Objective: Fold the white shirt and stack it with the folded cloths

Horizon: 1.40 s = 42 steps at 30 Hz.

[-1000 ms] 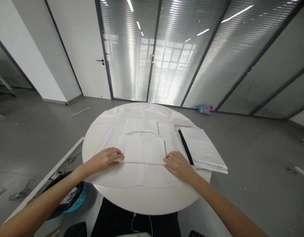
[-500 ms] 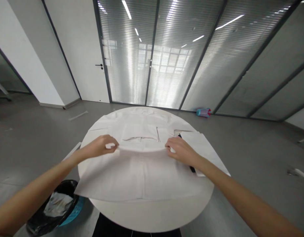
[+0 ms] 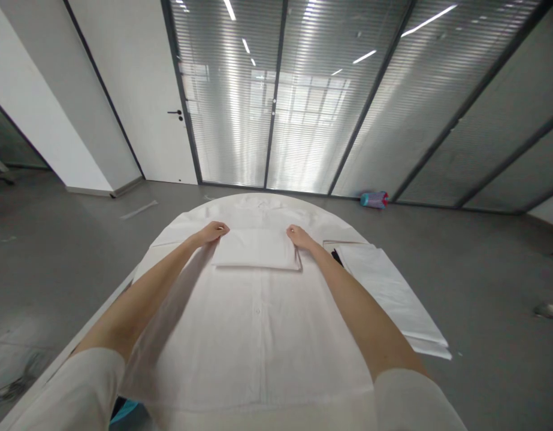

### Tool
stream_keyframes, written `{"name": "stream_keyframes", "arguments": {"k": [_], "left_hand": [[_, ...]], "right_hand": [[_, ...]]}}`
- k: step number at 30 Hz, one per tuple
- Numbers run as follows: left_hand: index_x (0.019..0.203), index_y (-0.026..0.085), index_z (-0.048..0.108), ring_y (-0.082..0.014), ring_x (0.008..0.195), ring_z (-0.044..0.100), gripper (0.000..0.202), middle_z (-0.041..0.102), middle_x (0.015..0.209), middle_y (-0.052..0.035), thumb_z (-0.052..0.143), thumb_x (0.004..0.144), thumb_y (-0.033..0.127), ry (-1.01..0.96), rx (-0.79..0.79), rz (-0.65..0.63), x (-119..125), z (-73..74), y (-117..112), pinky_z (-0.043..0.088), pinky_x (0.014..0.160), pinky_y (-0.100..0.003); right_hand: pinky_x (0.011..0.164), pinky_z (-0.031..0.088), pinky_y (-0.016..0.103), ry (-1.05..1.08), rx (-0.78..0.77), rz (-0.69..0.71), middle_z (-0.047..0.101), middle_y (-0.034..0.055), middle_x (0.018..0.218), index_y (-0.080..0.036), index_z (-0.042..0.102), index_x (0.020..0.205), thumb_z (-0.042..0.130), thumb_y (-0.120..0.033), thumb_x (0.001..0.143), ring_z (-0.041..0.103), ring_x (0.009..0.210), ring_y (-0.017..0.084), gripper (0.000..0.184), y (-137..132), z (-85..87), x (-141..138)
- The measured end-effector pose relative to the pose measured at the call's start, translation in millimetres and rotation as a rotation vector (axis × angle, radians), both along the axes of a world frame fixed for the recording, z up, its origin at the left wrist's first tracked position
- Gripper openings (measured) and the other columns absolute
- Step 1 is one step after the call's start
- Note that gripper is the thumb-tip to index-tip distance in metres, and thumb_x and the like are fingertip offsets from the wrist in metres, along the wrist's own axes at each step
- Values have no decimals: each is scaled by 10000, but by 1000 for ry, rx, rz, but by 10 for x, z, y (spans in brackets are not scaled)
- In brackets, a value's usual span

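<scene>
Both grips, our left hand (image 3: 214, 231) and right hand (image 3: 300, 236), pinch closed on white cloth (image 3: 257, 249) at mid-frame; we're seemingly folding, next needing even placement.

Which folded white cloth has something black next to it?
The rightmost folded cloth, with a black strip beside its left edge. The folded bundle between the left hand and right hand has none.

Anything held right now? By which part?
Folded white cloth, apparently pinched at its far corners: left hand on the left one, right hand on the right.
</scene>
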<state>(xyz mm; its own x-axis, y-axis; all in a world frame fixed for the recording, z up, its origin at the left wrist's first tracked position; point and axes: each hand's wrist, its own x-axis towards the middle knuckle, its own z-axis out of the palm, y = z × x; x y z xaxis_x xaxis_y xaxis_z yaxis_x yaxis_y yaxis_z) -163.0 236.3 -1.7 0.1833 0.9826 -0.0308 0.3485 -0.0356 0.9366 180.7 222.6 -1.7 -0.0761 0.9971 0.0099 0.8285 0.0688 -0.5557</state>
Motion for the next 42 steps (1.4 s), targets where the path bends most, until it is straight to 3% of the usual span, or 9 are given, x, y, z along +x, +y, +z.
{"name": "stream_keyframes", "arguments": {"k": [5,10,13,16,22,27,35,39,42], "left_hand": [[690,160,661,-144,557,540,368,625,582,-13,820,592,477,-71,46,128,27,-208,-71,381,528,-231],[1012,157,677,-113,473,508,596,610,590,11,775,645,616,-201,79,196,-51,-246,-265,372,486,-222],[1139,133,682,-106,454,509,671,601,579,8,833,633,545,-202,15,129,-130,-181,-352,381,470,-222],[1159,89,682,-167,593,625,749,690,720,-66,912,540,442,-253,-64,76,-153,-152,-389,470,542,-264],[1025,118,633,-155,569,609,622,635,645,0,886,560,445,-396,-36,222,-25,-316,-355,452,528,-251],[992,215,525,-122,473,524,439,584,608,58,723,733,509,-203,33,262,45,-391,-311,360,457,-205],[929,211,570,-197,657,625,178,621,671,7,625,820,339,136,224,349,104,-310,-244,454,648,-275],[1181,144,595,-279,913,692,376,730,986,-134,614,840,300,365,270,343,129,-97,-370,498,826,-362],[1360,147,534,-317,1240,583,467,587,1385,-192,515,928,323,606,585,223,312,27,-615,428,1032,-442]], "right_hand": [[846,473,301,37,39,-104,704,109,1077,-164,595,1155,383,-239,976,651,944,202,287,-127,-207,-46],[760,477,287,215,55,-255,695,59,868,-164,605,1135,467,-443,957,646,773,187,359,-266,-143,-12],[733,468,281,268,-46,-191,676,57,796,-152,643,936,555,-524,899,630,764,193,383,-295,-31,71],[682,457,255,321,-126,-86,659,32,788,-159,613,901,674,-437,813,605,729,169,297,-287,54,147],[707,458,245,422,20,23,626,7,838,-192,531,897,581,-353,830,585,803,166,181,-278,29,124],[741,475,269,382,-4,-56,653,17,843,-202,523,956,550,-367,877,606,819,183,185,-259,-49,78],[897,461,355,21,3,-236,677,145,1101,-165,549,1175,474,-277,957,639,1039,263,257,-329,-52,-166],[986,417,417,-129,147,-320,580,207,1285,-147,477,1354,536,-302,943,564,1190,324,444,-532,153,-309],[1053,367,459,-195,317,-247,485,203,1421,-164,439,1436,482,-321,970,473,1295,340,494,-685,293,-557]]}}
